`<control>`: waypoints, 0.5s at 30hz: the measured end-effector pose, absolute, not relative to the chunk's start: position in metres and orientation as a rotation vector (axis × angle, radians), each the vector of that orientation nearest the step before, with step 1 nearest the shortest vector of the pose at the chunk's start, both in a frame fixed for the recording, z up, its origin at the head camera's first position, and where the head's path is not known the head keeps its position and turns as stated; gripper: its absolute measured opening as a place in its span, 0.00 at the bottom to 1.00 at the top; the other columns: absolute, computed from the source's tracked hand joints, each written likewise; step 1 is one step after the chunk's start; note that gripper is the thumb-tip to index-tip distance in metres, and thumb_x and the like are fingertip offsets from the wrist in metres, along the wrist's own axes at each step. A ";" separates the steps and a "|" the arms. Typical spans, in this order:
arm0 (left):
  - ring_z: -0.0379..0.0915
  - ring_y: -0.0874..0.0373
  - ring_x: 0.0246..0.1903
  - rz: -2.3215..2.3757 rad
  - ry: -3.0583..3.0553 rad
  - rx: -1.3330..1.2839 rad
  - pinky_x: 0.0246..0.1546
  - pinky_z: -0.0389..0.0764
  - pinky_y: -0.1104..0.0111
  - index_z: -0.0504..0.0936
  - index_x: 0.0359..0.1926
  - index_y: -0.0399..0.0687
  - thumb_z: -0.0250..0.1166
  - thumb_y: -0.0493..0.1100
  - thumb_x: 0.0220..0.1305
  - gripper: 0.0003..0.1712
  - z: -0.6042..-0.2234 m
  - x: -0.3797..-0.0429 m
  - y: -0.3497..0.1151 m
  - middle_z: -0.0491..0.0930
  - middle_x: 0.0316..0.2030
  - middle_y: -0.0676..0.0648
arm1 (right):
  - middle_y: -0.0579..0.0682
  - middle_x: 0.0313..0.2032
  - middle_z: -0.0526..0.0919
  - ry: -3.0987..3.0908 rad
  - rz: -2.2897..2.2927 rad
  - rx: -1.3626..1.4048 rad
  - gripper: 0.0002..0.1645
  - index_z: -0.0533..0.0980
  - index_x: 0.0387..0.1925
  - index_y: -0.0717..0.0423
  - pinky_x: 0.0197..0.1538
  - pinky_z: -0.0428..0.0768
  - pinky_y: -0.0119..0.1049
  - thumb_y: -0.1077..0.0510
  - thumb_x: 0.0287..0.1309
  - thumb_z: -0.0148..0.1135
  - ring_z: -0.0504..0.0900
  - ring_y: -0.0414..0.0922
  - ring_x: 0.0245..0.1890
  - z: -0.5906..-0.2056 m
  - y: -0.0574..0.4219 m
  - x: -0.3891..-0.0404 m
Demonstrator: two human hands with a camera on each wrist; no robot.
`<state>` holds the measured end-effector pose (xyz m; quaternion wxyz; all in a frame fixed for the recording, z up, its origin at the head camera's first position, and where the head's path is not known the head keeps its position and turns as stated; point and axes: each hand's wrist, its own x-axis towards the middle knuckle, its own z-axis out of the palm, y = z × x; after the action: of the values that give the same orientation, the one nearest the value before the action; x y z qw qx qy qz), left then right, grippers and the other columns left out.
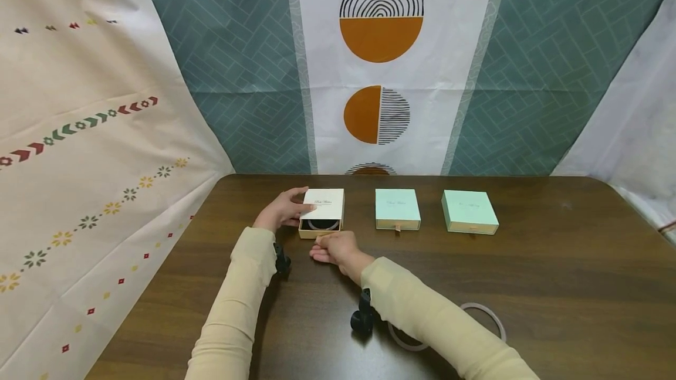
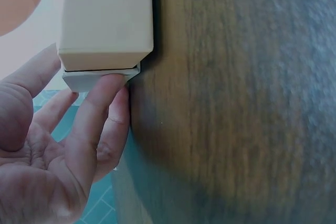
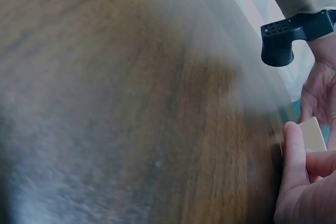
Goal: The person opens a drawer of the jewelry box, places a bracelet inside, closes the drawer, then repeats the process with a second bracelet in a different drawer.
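Note:
A white drawer box point(image 1: 324, 204) stands on the table at the left, its drawer point(image 1: 319, 234) pulled partly out toward the front. Inside the drawer, a pale ring point(image 1: 323, 227) shows against a black lining. My left hand point(image 1: 286, 209) grips the box's white sleeve from the left side; in the left wrist view its fingertips press against the end of the sleeve. At the drawer's front, my right hand point(image 1: 338, 248) pinches the pull tab, which the fingers hide. The right wrist view shows a pale box side point(image 3: 313, 135) beyond the thumb and fingers.
Two mint drawer boxes stand to the right, one in the middle point(image 1: 397, 207) and one farther right point(image 1: 470, 211). Pale rings lie partly hidden by the right forearm, one beyond it point(image 1: 496, 321) and one before it point(image 1: 408, 345). A patterned cloth point(image 1: 253, 75) hangs behind the table.

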<state>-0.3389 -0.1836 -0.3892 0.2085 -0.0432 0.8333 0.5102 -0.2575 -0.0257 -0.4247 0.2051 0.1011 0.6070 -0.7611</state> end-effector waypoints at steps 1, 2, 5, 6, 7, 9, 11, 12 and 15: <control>0.69 0.40 0.57 1.420 2.317 -0.120 0.55 0.77 0.51 0.50 0.75 0.56 0.63 0.43 0.65 0.43 -0.389 -0.339 -0.184 0.58 0.67 0.34 | 0.58 0.26 0.83 1.692 -2.125 0.283 0.13 0.75 0.45 0.79 0.34 0.85 0.35 0.71 0.62 0.54 0.84 0.41 0.21 -0.424 -0.026 -0.258; 0.68 0.39 0.58 1.421 2.317 -0.119 0.55 0.76 0.51 0.50 0.75 0.56 0.63 0.43 0.65 0.43 -0.389 -0.340 -0.183 0.58 0.67 0.34 | 0.57 0.25 0.83 1.692 -2.128 0.283 0.13 0.75 0.45 0.80 0.33 0.85 0.35 0.71 0.62 0.54 0.83 0.41 0.21 -0.424 -0.026 -0.259; 0.68 0.40 0.58 1.421 2.320 -0.121 0.55 0.77 0.51 0.51 0.75 0.56 0.63 0.43 0.65 0.43 -0.388 -0.340 -0.183 0.58 0.67 0.34 | 0.56 0.24 0.82 1.695 -2.125 0.289 0.12 0.75 0.44 0.80 0.33 0.85 0.34 0.71 0.62 0.54 0.83 0.41 0.20 -0.423 -0.025 -0.261; 0.69 0.40 0.58 1.422 2.322 -0.123 0.55 0.77 0.51 0.51 0.75 0.56 0.63 0.43 0.65 0.43 -0.388 -0.340 -0.182 0.59 0.67 0.34 | 0.56 0.23 0.82 1.695 -2.122 0.291 0.12 0.75 0.44 0.79 0.33 0.85 0.34 0.71 0.62 0.54 0.83 0.41 0.20 -0.423 -0.025 -0.261; 0.69 0.40 0.58 1.422 2.324 -0.126 0.54 0.77 0.52 0.51 0.75 0.56 0.63 0.43 0.65 0.43 -0.388 -0.340 -0.182 0.59 0.67 0.35 | 0.55 0.23 0.81 1.697 -2.120 0.289 0.12 0.75 0.44 0.79 0.33 0.85 0.34 0.71 0.62 0.54 0.83 0.41 0.20 -0.423 -0.025 -0.261; 0.70 0.41 0.57 1.424 2.322 -0.130 0.54 0.77 0.52 0.51 0.74 0.56 0.63 0.43 0.65 0.43 -0.389 -0.340 -0.182 0.59 0.67 0.35 | 0.55 0.22 0.81 1.706 -2.110 0.287 0.12 0.75 0.44 0.79 0.32 0.85 0.34 0.71 0.63 0.54 0.83 0.41 0.20 -0.423 -0.025 -0.262; 0.71 0.41 0.56 1.427 2.316 -0.133 0.54 0.78 0.52 0.51 0.74 0.57 0.63 0.42 0.64 0.43 -0.390 -0.341 -0.183 0.60 0.67 0.35 | 0.54 0.22 0.81 1.717 -2.098 0.289 0.12 0.76 0.44 0.79 0.32 0.85 0.33 0.70 0.63 0.55 0.83 0.41 0.20 -0.422 -0.024 -0.263; 0.71 0.41 0.56 1.428 2.316 -0.138 0.53 0.78 0.53 0.52 0.74 0.57 0.64 0.43 0.64 0.43 -0.390 -0.342 -0.183 0.60 0.66 0.35 | 0.54 0.22 0.81 1.725 -2.091 0.289 0.12 0.76 0.44 0.78 0.32 0.85 0.33 0.70 0.63 0.55 0.83 0.40 0.20 -0.422 -0.024 -0.264; 0.71 0.41 0.55 1.425 2.314 -0.137 0.53 0.78 0.53 0.51 0.75 0.56 0.63 0.43 0.64 0.43 -0.391 -0.342 -0.184 0.60 0.66 0.35 | 0.54 0.22 0.81 1.736 -2.074 0.290 0.13 0.76 0.44 0.78 0.33 0.85 0.33 0.69 0.63 0.55 0.83 0.40 0.20 -0.421 -0.024 -0.265</control>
<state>-0.3421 -0.1837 -0.3910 0.2086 -0.0491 0.8318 0.5121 -0.2650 -0.0243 -0.4212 0.2091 0.1044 0.6241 -0.7456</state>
